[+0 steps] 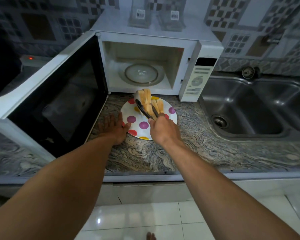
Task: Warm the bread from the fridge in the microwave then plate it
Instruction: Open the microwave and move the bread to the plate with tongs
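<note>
1. The microwave door (pixel 59 94) stands open at the left.
2. The left hand (pixel 115 129) lies flat on the counter (pixel 189 149), with its thumb touching the left rim of the plate (pixel 137 131).
3. The bread (pixel 146 97) stands on the plate, near the microwave (pixel 163 42).
4. The right hand (pixel 163 130) grips the tongs (pixel 144 110), which clamp the bread.
5. The sink (pixel 249 104) is at the right.

Sink (pixel 232 94) cut off rt edge; microwave panel (pixel 197 80) txt unreadable.

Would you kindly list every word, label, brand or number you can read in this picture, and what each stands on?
Nothing here can be read.
On the left glass container atop the microwave, a barcode sticker: bars only, digits too small.
On the right glass container, a second barcode sticker: likewise unreadable.
On the control panel: button markings blurred; the display is dark.
</note>
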A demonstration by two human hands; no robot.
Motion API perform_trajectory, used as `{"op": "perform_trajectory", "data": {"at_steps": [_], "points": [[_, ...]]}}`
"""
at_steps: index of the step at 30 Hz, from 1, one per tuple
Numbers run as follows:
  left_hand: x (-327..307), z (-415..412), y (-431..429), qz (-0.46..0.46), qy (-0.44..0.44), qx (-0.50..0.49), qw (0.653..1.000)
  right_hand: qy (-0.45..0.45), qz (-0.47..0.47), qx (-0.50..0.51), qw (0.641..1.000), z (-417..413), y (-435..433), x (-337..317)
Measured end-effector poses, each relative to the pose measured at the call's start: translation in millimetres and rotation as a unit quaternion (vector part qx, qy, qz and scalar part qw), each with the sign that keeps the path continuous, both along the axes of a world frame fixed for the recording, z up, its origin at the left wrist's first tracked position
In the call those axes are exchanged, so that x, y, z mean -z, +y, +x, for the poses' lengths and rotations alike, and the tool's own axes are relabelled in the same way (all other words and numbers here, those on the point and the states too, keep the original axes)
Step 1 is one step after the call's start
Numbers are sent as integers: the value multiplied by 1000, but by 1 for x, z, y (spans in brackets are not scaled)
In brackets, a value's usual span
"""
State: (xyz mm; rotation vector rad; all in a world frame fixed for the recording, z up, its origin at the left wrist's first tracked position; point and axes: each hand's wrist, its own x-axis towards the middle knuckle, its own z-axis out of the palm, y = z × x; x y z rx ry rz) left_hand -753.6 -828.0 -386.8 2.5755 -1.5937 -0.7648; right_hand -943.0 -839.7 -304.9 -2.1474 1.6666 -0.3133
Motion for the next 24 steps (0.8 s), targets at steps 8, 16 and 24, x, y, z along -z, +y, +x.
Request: {"op": "perform_trajectory", "data": {"at_steps": [8,16,24], "points": [[-2,-1,1,6,-4,2,1000,18,4,4,1000,-8,14,21],[1,1,2,2,0,2,1000,25,11,10,1000,-13,21,37],[0,2,0,10,-3,3,1000,-7,6,18,1000,-12,27,33]]}}
